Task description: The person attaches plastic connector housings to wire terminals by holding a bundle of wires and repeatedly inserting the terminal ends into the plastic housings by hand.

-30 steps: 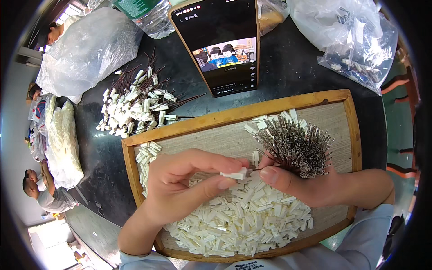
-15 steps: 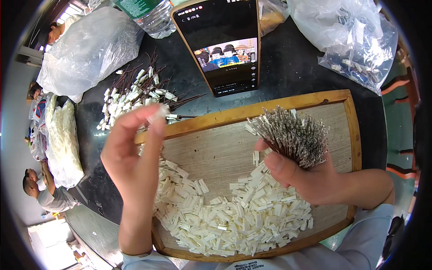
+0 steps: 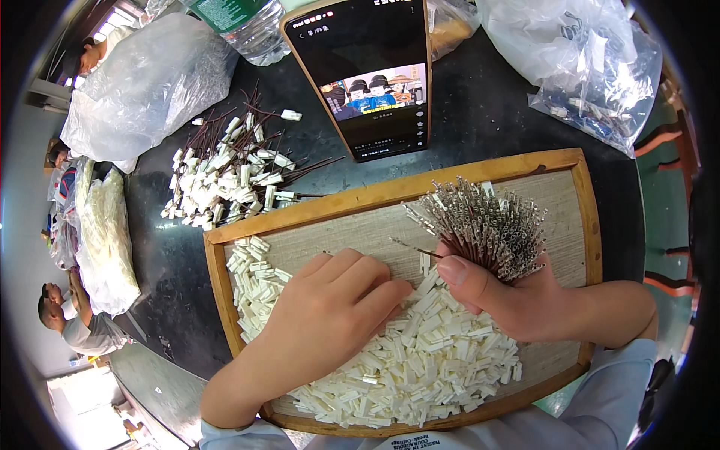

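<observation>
My right hand (image 3: 517, 296) grips a thick bundle of thin brown wires (image 3: 487, 229), their silvery crimped metal ends fanned out upward. One single wire (image 3: 416, 248) juts out leftward from beside the thumb. My left hand (image 3: 330, 311) is low over a heap of small white plastic connector housings (image 3: 427, 367), its fingers curled down and their tips hidden, so what they pinch does not show. The housings lie in a wood-framed tray (image 3: 397, 193). Beyond its far left edge is a pile of brown wires with white housings on their ends (image 3: 225, 172).
A phone (image 3: 367, 90) playing a video stands upright behind the tray, near a clear bottle (image 3: 244, 26). Plastic bags lie at the far left (image 3: 150, 90) and far right (image 3: 600, 82). One white housing (image 3: 291, 115) is beside the wire pile. Other people are at left.
My left hand has come down and right from the tray's far left edge to the housings, no longer showing its white piece. A white housing now appears beyond the pile; one wire sticks out of the bundle.
</observation>
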A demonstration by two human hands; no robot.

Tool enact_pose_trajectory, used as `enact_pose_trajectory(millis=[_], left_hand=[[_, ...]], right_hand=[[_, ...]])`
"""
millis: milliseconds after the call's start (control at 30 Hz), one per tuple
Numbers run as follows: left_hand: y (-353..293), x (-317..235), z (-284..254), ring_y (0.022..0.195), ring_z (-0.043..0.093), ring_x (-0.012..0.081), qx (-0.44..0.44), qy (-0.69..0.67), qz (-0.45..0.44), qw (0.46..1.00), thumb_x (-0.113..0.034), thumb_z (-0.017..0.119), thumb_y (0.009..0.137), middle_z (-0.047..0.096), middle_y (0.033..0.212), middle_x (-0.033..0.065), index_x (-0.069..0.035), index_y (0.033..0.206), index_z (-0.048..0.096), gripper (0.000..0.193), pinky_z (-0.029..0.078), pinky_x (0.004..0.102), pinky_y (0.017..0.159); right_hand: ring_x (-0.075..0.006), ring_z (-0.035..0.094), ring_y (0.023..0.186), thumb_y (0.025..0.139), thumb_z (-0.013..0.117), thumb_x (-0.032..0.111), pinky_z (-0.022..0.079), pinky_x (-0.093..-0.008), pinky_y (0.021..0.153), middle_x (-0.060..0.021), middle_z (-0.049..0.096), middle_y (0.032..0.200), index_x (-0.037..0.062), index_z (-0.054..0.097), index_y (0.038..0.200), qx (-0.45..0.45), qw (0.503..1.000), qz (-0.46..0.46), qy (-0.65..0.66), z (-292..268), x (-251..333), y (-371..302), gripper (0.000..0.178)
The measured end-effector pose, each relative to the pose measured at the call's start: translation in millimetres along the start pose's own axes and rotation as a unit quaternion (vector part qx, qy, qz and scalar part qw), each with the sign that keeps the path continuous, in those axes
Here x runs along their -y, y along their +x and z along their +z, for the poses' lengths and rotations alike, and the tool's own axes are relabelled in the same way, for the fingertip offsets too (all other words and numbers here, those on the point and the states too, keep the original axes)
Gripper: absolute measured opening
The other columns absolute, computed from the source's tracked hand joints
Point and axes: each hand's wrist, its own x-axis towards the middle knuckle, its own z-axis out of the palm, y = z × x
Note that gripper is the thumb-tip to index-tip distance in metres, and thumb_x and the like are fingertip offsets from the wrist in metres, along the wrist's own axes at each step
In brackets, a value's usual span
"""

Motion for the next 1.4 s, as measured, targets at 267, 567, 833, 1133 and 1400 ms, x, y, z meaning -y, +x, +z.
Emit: enact_pose_trajectory(millis=[267, 567, 833, 1133, 1400], left_hand=[[3, 7, -8, 0.074, 0.054, 0.0245, -0.036, 0.027, -0.035, 0.998, -0.007, 0.067, 0.067, 0.054, 0.082, 0.0067, -0.007, 0.091, 0.056, 0.027, 0.043, 0.0323, 0.062], [4, 7, -6, 0.079, 0.055, 0.0237, -0.017, 0.049, -0.022, 0.998, -0.008, 0.065, 0.069, 0.054, 0.083, 0.006, -0.006, 0.088, 0.056, 0.021, 0.043, 0.033, 0.066], [8, 12, -5, 0.076, 0.052, 0.0239, -0.128, 0.005, -0.019, 0.992, -0.005, 0.057, 0.077, 0.053, 0.083, 0.0084, -0.002, 0.096, 0.055, 0.019, 0.042, 0.0333, 0.069], [-3, 4, -8, 0.083, 0.059, 0.0185, -0.224, -0.505, -0.116, 0.825, -0.013, 0.059, 0.083, 0.058, 0.091, 0.0131, 0.002, 0.095, 0.053, 0.021, 0.051, 0.0309, 0.07], [-5, 8, -8, 0.085, 0.061, 0.0208, -0.212, -0.557, -0.095, 0.797, -0.004, 0.058, 0.081, 0.061, 0.092, 0.0157, 0.004, 0.095, 0.052, 0.017, 0.052, 0.0322, 0.073]], right_hand=[[-0.0036, 0.05, 0.073, 0.085, 0.057, 0.007, 0.041, -0.0208, 0.061, -0.0005, 0.059, 0.08, -0.001, 0.057, 0.093, -0.004, 0.999, -0.039, 0.015, 2, -1, 0, 0.012], [-0.0034, 0.048, 0.071, 0.085, 0.056, 0.008, 0.04, -0.0211, 0.059, 0.0009, 0.057, 0.078, -0.0008, 0.057, 0.097, 0.01, 0.999, -0.048, -0.002, 2, 1, 0, 0.015], [-0.0022, 0.048, 0.069, 0.084, 0.057, 0.007, 0.039, -0.02, 0.057, 0.0021, 0.056, 0.075, -0.0002, 0.057, 0.094, 0.005, 0.999, -0.033, 0.008, 3, -3, 0, 0.012], [-0.0021, 0.049, 0.067, 0.083, 0.059, 0.007, 0.04, -0.0201, 0.055, 0.002, 0.057, 0.073, -0.0003, 0.059, 0.09, -0.004, 0.995, -0.09, -0.04, 4, -8, 1, 0.011], [-0.0041, 0.054, 0.07, 0.081, 0.061, 0.007, 0.044, -0.0196, 0.059, -0.0002, 0.06, 0.077, -0.0001, 0.058, 0.09, -0.021, 0.997, -0.068, -0.013, 3, -6, 0, 0.012]])
